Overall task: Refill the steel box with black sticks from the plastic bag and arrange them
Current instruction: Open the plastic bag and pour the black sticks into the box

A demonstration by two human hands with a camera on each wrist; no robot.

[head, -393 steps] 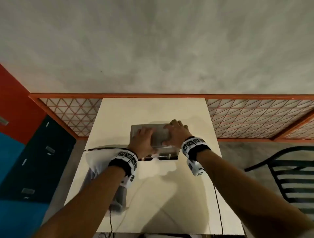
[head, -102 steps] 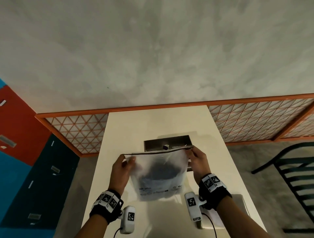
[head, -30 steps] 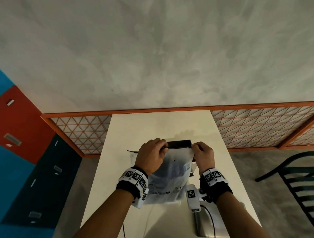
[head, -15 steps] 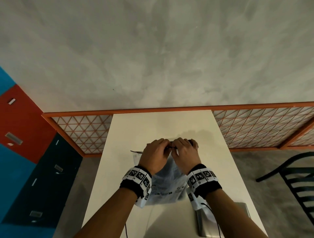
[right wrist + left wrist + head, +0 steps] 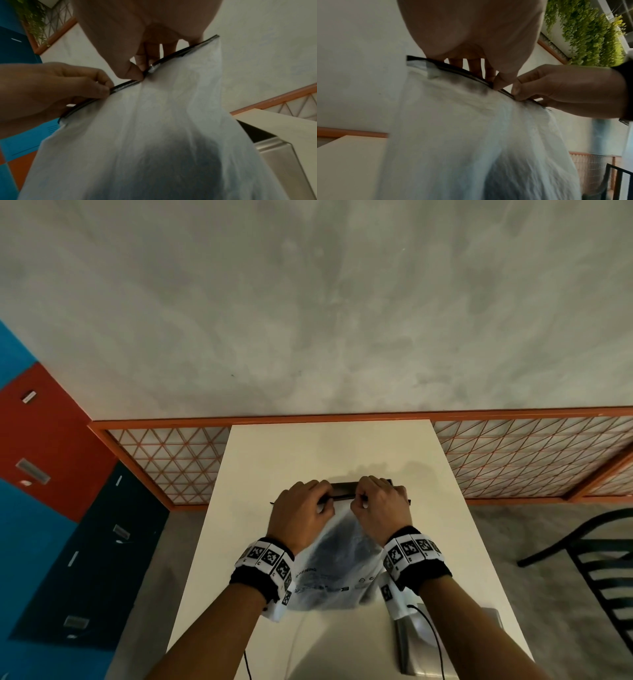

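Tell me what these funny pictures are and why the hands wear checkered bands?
A person wears three cameras: one on the head, one on each wrist. The checkered bands are marker wristbands. The head picture looks down at a pale table. The left hand and the right hand each pinch the dark zip strip along the top of a cloudy plastic bag, held up above the table. A dark heap inside is probably the black sticks. Behind the bag sits the steel box; another steel piece, perhaps its lid, lies nearer the person. The wrist pictures show the same pinching from below.
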